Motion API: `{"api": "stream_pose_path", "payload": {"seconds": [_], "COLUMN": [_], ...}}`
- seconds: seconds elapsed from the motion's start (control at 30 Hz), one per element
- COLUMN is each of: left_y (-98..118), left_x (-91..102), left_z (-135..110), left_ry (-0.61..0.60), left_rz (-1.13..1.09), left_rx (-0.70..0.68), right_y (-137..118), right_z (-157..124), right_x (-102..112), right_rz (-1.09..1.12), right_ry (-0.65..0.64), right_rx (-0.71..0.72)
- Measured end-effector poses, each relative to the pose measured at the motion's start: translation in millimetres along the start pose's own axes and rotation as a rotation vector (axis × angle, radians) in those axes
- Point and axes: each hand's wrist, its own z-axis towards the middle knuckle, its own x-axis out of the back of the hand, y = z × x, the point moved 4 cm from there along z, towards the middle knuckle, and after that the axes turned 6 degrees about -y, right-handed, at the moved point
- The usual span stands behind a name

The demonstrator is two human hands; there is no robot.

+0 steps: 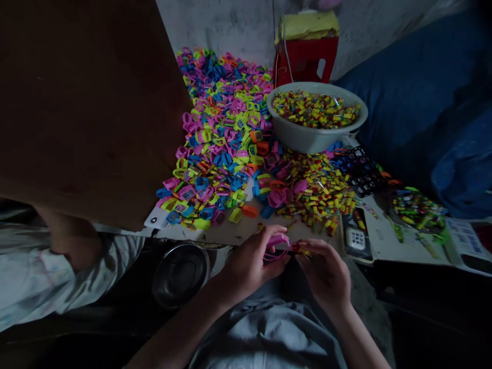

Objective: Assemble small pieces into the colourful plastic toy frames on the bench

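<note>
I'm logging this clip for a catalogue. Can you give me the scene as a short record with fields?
left hand: left hand grips a pink plastic ring
right hand: right hand pinches a small red piece against the ring
board: heap of coloured plastic rings, scattered small pieces
bowl: grey bowl full of small pieces
below board: metal bowl
far right: black grid tray
</note>
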Motion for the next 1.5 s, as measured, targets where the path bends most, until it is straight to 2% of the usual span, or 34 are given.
{"api": "stream_pose_path", "payload": {"seconds": [0.13,0.23,0.3,0.43,0.5,0.63,0.77,0.9,1.0,1.07,1.2,1.33,1.4,1.5], "left_y": [2,-1,-4,-14,-19,-21,-27,-44,-58,-63,-61,-61,-64,-70], "left_x": [0.4,-0.2,-1.6,-10.5,-14.9,-18.7,-16.7,-13.1,-7.3,-3.8,-2.5,-12.9,-20.0,-27.7], "left_z": [1,2,3,5,5,4,0,0,3,6,8,9,10,11], "left_ry": [0.010,-0.001,-0.008,-0.096,-0.133,-0.177,-0.134,0.008,0.159,0.216,0.225,0.198,0.211,0.239], "left_rz": [-0.034,-0.029,-0.041,-0.129,-0.143,-0.102,-0.069,0.036,0.056,0.038,-0.067,-0.246,-0.348,-0.492], "left_rx": [0.001,0.027,0.046,0.077,0.097,0.044,0.039,-0.005,-0.071,-0.099,-0.121,-0.072,-0.029,0.054], "right_y": [-1,-7,-10,-13,-13,-9,-4,0,2,2,6,12,13,15], "right_z": [1,3,4,3,0,-6,-9,-5,-2,-1,1,4,7,9], "right_x": [-1,-3,-5,-6,-6,-11,-22,-31,-35,-38,-42,-41,-42,-45], "right_rz": [-0.080,-0.267,-0.406,-0.656,-0.709,-0.699,-0.737,-0.726,-0.622,-0.555,-0.371,-0.226,-0.227,-0.301], "right_ry": [-0.071,-0.204,-0.296,-0.377,-0.403,-0.465,-0.469,-0.442,-0.460,-0.466,-0.421,-0.315,-0.296,-0.269], "right_rx": [0.064,0.198,0.239,0.264,0.282,0.270,0.271,0.183,0.111,0.104,0.093,0.048,0.047,0.121]}}
